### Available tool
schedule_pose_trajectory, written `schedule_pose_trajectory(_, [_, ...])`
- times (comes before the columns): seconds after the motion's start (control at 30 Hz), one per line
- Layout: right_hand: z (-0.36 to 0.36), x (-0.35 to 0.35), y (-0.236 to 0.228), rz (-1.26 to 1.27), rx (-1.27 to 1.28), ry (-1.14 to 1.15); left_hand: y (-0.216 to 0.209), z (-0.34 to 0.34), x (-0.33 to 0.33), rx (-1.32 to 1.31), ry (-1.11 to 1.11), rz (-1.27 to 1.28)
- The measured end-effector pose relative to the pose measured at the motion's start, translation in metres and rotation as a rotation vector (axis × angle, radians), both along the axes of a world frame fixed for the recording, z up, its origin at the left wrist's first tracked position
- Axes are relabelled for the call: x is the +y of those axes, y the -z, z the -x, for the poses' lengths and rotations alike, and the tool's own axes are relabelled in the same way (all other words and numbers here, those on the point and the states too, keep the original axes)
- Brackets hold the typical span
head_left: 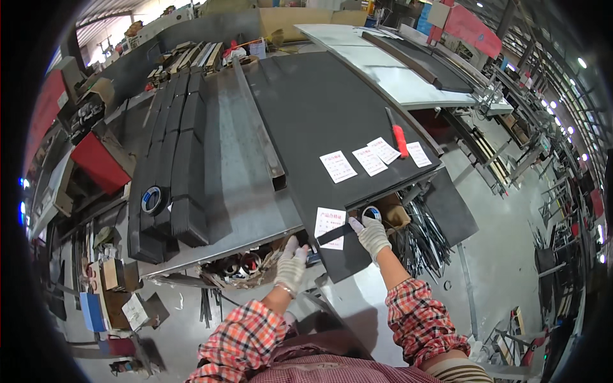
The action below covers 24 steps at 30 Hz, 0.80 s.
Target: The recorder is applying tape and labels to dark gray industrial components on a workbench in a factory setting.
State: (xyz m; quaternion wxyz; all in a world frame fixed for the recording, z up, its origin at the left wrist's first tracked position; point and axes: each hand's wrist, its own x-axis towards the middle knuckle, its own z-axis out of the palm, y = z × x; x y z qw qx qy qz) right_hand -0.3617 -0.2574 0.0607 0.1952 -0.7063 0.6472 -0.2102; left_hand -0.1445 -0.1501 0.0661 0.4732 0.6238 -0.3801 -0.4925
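Observation:
My right hand (369,237), in a pale knit glove, is closed on a roll of black tape (371,213) at the near edge of a dark flat panel (306,89). A strip of black tape (334,234) runs left from this hand across a white printed card (328,217) lying on the panel. My left hand (292,265), also gloved, is just left of the panel's near corner, fingers extended and apart from the card. Several more printed cards (337,166) lie farther up, beside a knife with a red handle (400,141).
On the left, stacked dark metal strips (188,147) carry another tape roll (152,200). Beneath the bench edge sits a bin of tape rolls (239,268). Thin black strips (421,239) hang at the right. A pale sheet (408,83) lies at the far right.

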Motion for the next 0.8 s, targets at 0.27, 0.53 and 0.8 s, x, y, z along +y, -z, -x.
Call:
schedule_pose_trajectory(0.27, [0.0,-0.002,-0.006,-0.049,0.011,-0.096,-0.006,0.059,-0.029,-0.195,-0.033,-0.071])
schedule_pose_trajectory(0.53, [0.111,0.096,-0.036,-0.318,-0.002,-0.47,0.023,0.043,0.105,-0.064,0.478,-0.136])
schedule_pose_trajectory(0.8, [0.033,0.025,-0.105,0.016,-0.236,-0.577,-0.015,0.032,-0.043,0.328,-0.028,-0.18])
